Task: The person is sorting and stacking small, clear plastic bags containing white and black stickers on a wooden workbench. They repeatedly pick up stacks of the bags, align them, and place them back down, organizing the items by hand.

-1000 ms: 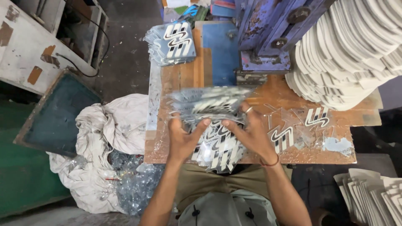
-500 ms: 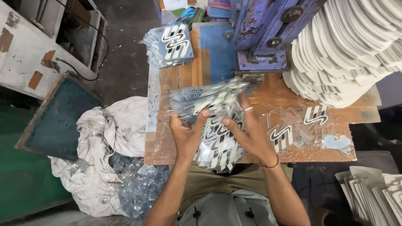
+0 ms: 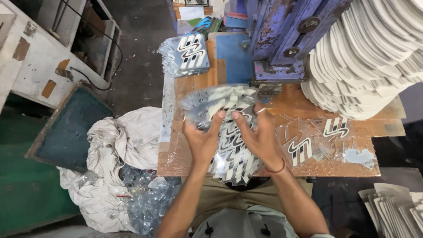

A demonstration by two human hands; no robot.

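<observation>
Both hands, left hand (image 3: 203,140) and right hand (image 3: 260,136), grip a clear film (image 3: 211,103) above the decal pile (image 3: 233,154), just in front of the blue press (image 3: 282,39) on the worktop (image 3: 185,88). The step looks like peeling film off a decal; the pull calls for a firm pinch.

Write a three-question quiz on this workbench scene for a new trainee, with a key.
1. True or false: both hands are on the clear plastic sheets over the striped stickers.
2. Which side of the bench holds the tall stack of white cut-outs: the person's left or right?
3. What lies on the floor to the left of the bench?
a) a white cloth with plastic scraps
b) a red bucket
c) a broom

Key:
1. True: left hand and right hand both grip them.
2. Right.
3. a, the white cloth.
</observation>
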